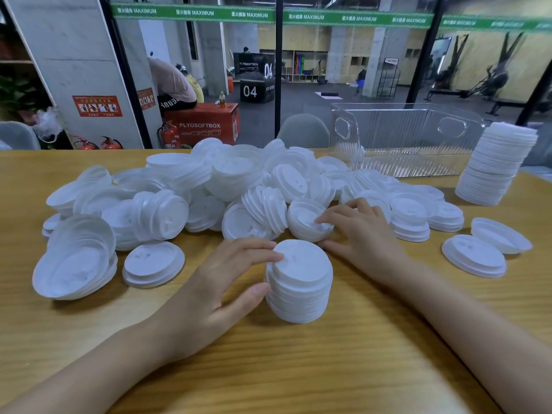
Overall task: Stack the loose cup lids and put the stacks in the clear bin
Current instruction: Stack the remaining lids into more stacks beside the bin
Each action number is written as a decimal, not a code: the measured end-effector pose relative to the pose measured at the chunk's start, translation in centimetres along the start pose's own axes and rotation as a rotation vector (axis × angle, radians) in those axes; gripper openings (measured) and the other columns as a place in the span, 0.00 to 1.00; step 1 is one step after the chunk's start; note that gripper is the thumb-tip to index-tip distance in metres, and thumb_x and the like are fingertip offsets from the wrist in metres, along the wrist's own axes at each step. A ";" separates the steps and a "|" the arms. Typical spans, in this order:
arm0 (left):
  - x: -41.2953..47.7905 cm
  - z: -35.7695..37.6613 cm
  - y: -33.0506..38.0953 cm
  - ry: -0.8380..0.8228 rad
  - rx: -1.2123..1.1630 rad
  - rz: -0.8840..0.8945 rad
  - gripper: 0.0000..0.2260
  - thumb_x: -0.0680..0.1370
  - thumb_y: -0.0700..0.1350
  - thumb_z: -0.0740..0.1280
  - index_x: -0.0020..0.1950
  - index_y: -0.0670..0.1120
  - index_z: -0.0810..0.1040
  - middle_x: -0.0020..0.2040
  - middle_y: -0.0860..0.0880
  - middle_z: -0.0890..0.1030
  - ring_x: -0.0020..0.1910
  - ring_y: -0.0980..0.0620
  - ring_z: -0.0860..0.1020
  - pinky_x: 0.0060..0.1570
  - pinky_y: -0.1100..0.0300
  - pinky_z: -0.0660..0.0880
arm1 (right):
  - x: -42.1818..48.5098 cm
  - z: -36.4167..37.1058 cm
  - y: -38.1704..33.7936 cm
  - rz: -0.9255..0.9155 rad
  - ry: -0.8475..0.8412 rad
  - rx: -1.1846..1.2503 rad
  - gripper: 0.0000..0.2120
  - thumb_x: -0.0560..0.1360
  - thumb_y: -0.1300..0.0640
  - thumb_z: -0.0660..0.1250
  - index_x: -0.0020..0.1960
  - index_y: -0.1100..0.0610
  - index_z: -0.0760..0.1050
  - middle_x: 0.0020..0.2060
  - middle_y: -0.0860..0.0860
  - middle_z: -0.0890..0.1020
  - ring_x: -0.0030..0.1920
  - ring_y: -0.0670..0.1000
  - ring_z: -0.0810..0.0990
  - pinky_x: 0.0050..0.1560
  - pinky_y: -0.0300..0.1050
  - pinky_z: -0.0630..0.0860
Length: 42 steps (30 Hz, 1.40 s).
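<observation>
- The left hand [215, 282] was cupped around the short stack [298, 282]. The thumb was low on its side and the fingertips were up on the top rim, so it held the stack but only loosely.
- The right hand [364, 234] was spread fairly flat just beyond that stack. Its fingertips rested on a nested clump [307, 222] at the edge of the loose lid pile [233, 174], but weren't wrapped around it.
- Biggest risk imo: the short stack looked a bit crooked. Dropping more lids on one-handed could've skewed it or tipped it toward the right wrist.
- The clump sat tilted against its neighbours. Dragging it out could've set off a little slide of lids toward both hands, or split the clump.
- Some lids in the pile faced up and others down, so one added the wrong way round wouldn't nest and would wobble.
- The clear bin [403, 138] was well beyond the right hand and looked to have nothing in it. A tall stack [498, 165] leaned right beside it, so a reach to the bin could've clipped that stack and toppled it.
</observation>
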State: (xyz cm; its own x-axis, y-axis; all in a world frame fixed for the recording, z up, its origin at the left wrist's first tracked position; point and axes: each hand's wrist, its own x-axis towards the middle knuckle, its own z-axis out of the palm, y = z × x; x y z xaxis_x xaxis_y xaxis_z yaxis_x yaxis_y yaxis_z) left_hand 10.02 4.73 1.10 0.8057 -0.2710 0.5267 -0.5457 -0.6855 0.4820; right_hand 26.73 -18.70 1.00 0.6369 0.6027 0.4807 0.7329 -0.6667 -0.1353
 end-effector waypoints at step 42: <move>-0.2 0.1 0.0 -0.009 -0.036 -0.032 0.16 0.80 0.57 0.61 0.67 0.58 0.73 0.68 0.60 0.72 0.70 0.55 0.70 0.67 0.69 0.62 | -3.2 -4.2 0.2 0.287 -0.209 0.427 0.26 0.70 0.34 0.66 0.65 0.36 0.66 0.56 0.36 0.73 0.56 0.37 0.71 0.53 0.34 0.67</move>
State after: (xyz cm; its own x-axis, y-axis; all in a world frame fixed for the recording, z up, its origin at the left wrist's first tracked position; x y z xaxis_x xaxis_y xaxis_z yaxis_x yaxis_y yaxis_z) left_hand 9.86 4.73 0.94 0.8248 -0.2550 0.5046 -0.5272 -0.6694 0.5234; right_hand 23.83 -22.57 3.06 0.8273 0.5262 0.1969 0.5271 -0.6058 -0.5959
